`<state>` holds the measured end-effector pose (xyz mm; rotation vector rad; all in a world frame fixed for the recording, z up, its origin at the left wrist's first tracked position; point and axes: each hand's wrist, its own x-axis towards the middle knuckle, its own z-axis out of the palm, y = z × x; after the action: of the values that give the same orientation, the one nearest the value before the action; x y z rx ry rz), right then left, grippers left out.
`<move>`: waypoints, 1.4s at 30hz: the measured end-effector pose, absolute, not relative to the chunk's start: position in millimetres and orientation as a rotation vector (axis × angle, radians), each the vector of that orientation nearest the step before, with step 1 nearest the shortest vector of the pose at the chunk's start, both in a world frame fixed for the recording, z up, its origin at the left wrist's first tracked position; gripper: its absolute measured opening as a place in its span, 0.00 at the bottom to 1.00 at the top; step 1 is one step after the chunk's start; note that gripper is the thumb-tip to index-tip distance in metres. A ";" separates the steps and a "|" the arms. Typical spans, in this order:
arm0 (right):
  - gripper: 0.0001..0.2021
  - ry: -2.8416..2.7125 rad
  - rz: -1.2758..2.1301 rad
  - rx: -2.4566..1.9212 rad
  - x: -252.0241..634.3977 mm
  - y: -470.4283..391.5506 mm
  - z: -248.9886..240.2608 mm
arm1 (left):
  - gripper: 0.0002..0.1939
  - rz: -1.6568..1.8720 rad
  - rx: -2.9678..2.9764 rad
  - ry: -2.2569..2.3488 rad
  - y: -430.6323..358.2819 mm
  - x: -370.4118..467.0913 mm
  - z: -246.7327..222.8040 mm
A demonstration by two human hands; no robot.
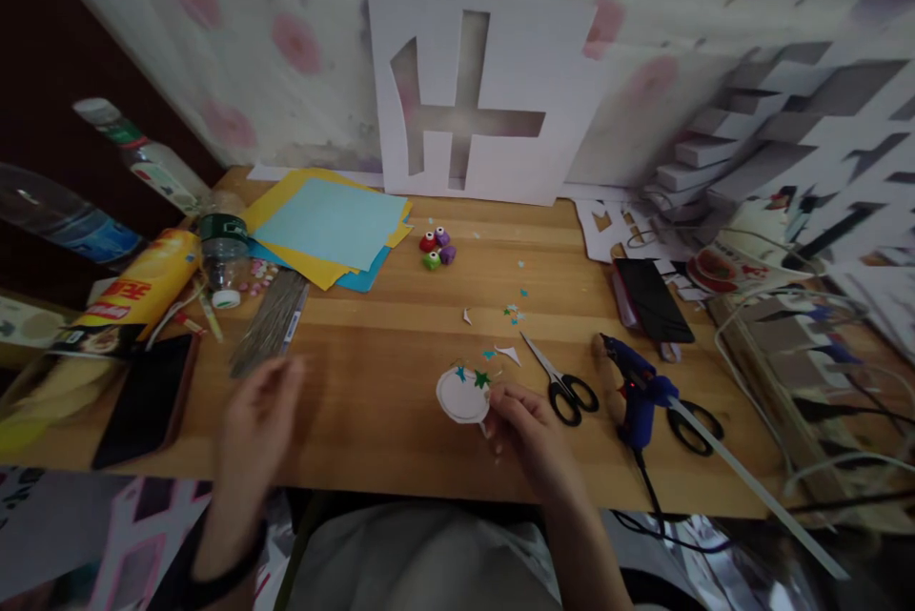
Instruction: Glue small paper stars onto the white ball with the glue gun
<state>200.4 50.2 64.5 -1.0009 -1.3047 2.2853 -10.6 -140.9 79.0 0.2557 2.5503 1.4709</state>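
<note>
The right fingers (512,407) pinch a disc (461,399), scissors (561,380) just to their right; the left fingers (284,390) blur near wires (266,327), released or not, I can't tell from here.

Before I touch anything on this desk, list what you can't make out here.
All in the head view:
- Left hand: blurred; whether its fingers hold anything is unclear.
- Round white paper cutout: right edge covered by the right hand.
- Black-handled scissors at far right: blades out of sight, apparently behind the blue glue gun.
- Large clear plastic bottle: cut off by the left picture edge.
</note>
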 end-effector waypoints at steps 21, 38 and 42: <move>0.06 -2.515 0.653 -0.969 220.7 60.7 44.1 | 0.16 1.975 -0.272 1.439 -78.7 23.1 50.8; 0.09 -2.262 0.861 -1.351 208.5 119.9 77.1 | 0.23 1.897 -0.329 1.352 -33.6 30.5 45.9; 0.09 -2.279 0.829 -1.523 195.8 140.8 80.8 | 0.22 1.808 -0.279 1.441 -26.0 15.9 52.5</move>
<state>195.8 140.8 80.8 -1.5234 -2.2786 0.8293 15.9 -26.0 52.5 -0.2788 1.4409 1.8076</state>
